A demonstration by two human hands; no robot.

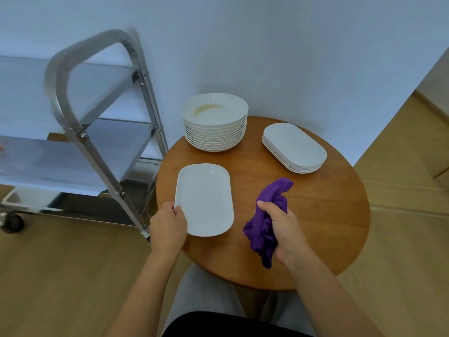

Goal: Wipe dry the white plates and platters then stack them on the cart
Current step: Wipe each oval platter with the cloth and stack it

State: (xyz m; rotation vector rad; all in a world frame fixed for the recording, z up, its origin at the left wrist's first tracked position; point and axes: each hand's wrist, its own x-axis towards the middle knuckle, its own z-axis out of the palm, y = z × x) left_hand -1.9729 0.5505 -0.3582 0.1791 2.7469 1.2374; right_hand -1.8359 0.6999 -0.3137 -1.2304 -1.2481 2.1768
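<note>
Platter (pixel 205 199): at 7 o'clock on the table (pixel 328 215), tilted.
Left hand (pixel 167 227): fingers pinch its near-left rim.
Right hand (pixel 283 231): fingers curl round the cloth (pixel 263 229).
Advice: steady the rim, wipe toward 12 o'clock, then flip.
Cart (pixel 80 132): at 9 o'clock, shelves bare.

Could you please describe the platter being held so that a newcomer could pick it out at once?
Start at the round wooden table beside the metal cart. At its near left edge the left hand grips a white platter. Unlike the stacked platters and stacked round plates behind, it is single.
</note>
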